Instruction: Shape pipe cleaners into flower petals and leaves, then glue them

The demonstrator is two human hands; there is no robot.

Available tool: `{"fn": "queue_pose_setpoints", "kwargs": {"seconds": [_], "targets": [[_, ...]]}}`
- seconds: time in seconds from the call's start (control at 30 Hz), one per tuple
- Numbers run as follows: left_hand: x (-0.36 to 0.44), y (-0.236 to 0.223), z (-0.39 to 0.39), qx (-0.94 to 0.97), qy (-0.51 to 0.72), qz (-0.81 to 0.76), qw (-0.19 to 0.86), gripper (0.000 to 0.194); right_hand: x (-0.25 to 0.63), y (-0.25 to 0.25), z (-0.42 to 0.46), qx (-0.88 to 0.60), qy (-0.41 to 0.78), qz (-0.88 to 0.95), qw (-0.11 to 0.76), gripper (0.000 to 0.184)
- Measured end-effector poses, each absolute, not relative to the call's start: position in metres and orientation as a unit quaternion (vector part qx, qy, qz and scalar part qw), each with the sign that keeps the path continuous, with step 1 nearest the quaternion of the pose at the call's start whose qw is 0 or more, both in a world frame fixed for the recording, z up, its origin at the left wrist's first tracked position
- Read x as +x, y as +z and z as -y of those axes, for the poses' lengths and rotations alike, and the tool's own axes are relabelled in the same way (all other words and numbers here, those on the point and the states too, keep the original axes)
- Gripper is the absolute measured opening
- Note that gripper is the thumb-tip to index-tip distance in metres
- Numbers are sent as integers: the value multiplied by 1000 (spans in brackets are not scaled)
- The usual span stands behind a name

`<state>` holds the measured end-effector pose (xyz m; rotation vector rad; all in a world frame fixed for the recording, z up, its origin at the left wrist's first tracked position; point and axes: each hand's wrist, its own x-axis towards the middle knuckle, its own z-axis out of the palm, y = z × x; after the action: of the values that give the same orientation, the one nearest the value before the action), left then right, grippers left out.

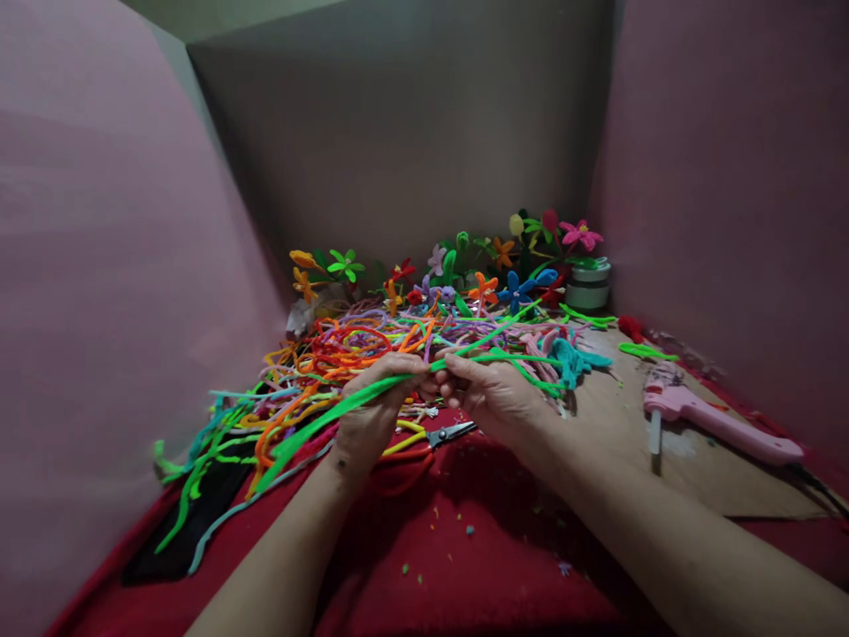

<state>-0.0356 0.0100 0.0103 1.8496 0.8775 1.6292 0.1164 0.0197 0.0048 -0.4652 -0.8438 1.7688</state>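
Note:
Green pipe cleaners (332,414) run across both palms in the middle of the view, their right ends fanning apart. My left hand (385,398) is closed around them, thumb and fingers pressed together. Beside it, my right hand (491,389) pinches the same green strands, its fingertips almost touching the left ones. Just below the hands lie scissors (424,438) with yellow and orange handles, blades pointing right. Behind spreads a large heap of loose coloured pipe cleaners (358,341).
Finished pipe-cleaner flowers (484,287) stand along the back wall, near a pale green round container (588,285). At right, a pink glue gun (722,420) rests on a cardboard sheet (730,495). Small scraps dot the red cloth (478,584). Pink walls rise on both sides.

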Motion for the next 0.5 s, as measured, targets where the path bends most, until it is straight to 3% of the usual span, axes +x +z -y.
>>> {"fn": "queue_pose_setpoints", "kwargs": {"seconds": [0.27, 0.4, 0.5], "targets": [[-35, 21, 0, 729, 547, -334, 241, 7, 119, 7, -26, -225, 723, 375, 535, 16], [-37, 22, -5, 619, 548, -377, 417, 15, 120, 7, -28, -249, 700, 389, 545, 17], [-41, 21, -11, 560, 468, -388, 562, 27, 120, 6, -28, -256, 682, 406, 552, 19]]}}
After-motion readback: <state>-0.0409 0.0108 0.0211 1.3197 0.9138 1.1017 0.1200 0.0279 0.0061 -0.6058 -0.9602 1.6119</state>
